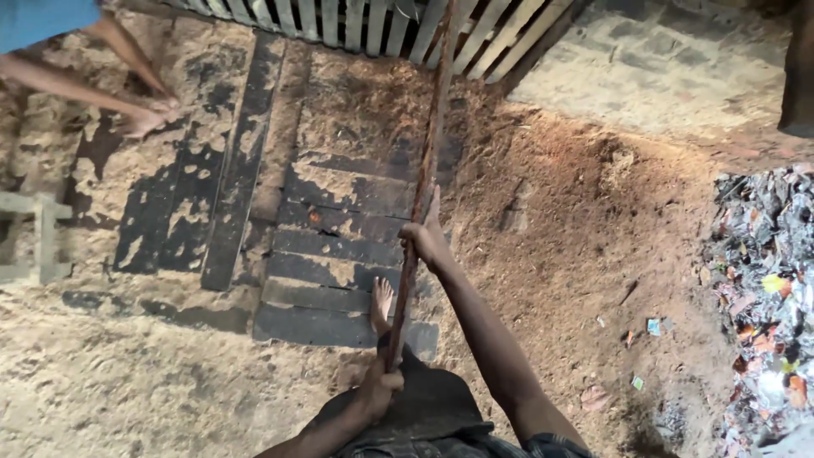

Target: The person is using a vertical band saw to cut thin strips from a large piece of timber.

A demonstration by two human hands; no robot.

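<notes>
I hold a long thin reddish-brown wooden pole (pixel 426 161) with both hands: my left hand (pixel 379 386) low and close to my body, my right hand (pixel 424 240) higher up and ahead of it. My bare foot (pixel 381 301) stands between them on flat dark wooden planks (pixel 339 254) lying in pale sawdust (pixel 127 382). Beyond my right hand leans a slatted grey wooden frame (pixel 365 21). Far left of my hands are another person's bare feet (pixel 148 114); far right, a heap of grey ash and litter (pixel 763 297).

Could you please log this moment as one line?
left hand: grips pole low | right hand: grips pole higher | bare foot: on dark planks
</notes>
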